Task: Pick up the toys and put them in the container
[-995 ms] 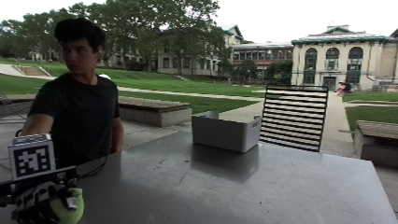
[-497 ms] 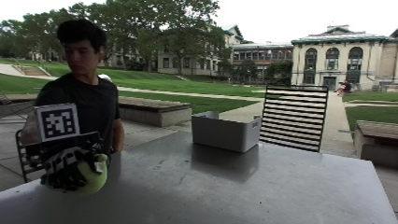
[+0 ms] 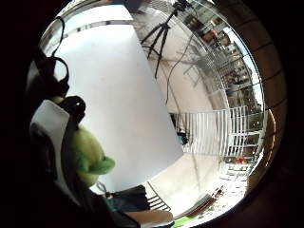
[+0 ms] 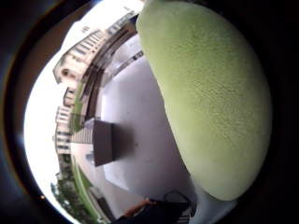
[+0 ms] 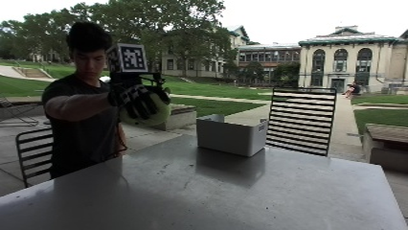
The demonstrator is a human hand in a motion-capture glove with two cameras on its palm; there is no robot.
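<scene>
A person behind the table holds a light green plush toy [image 5: 155, 115] in the gloved right hand [image 5: 136, 98], raised at chest height above the table's near left part. The fingers curl round the toy. In the thumb side palm view the green toy [image 4: 210, 93] fills much of the picture. The little finger side palm view shows the toy [image 3: 85, 154] tucked against the palm. The grey open container [image 5: 231, 135] stands on the table [image 5: 210, 191] at its far side, to the right of the hand, also seen as the container [image 4: 103, 142].
A black slatted metal chair [image 5: 301, 120] stands behind the table past the container. Another chair [image 5: 33, 151] is at the person's side on the left. Stone benches and a lawn lie beyond.
The hand with the green toy has risen from table level at the near left to chest height and moved right toward the container.
</scene>
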